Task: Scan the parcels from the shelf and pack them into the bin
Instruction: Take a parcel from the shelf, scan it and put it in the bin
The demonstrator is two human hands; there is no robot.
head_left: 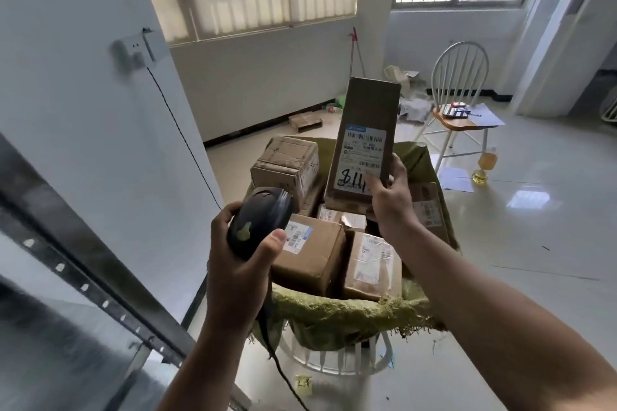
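The right hand (389, 192) pinches the box (364, 140) at its lower end; the left (243, 243) grips the scanner (260, 220). The box looks stiff and light, so a low grip should do.

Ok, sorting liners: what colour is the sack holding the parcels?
The sack is olive green; head view.

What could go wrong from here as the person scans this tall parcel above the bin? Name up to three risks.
The right hand grips the tall brown cardboard parcel only at its lower end, so it might tip or slip. Its thumb overlaps the white shipping label, perhaps blocking a read. The green woven sack lining the bin is already heaped with brown cardboard boxes; another could slide off.
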